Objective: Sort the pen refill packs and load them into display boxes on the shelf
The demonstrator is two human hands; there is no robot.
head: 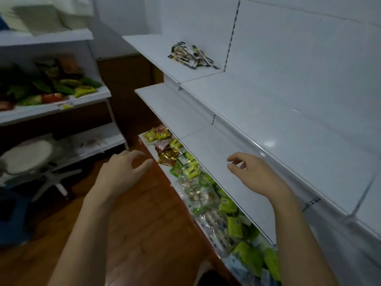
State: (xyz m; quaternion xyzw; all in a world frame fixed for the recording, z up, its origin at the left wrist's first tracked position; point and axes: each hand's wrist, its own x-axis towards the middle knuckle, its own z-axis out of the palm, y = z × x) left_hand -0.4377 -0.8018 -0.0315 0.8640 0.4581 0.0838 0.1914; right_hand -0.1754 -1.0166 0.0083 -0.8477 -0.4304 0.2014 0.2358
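While heaped, refill packs (192,57) splay every way.

White wall panels (288,48), wooden floor (132,223), white shelving (206,112), white swivel chair (31,157), dim light

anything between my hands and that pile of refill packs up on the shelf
Nothing visible blocks the way. The refill packs lie in a loose pile on the upper shelf, with only bare shelf between them and the empty left hand and right hand.
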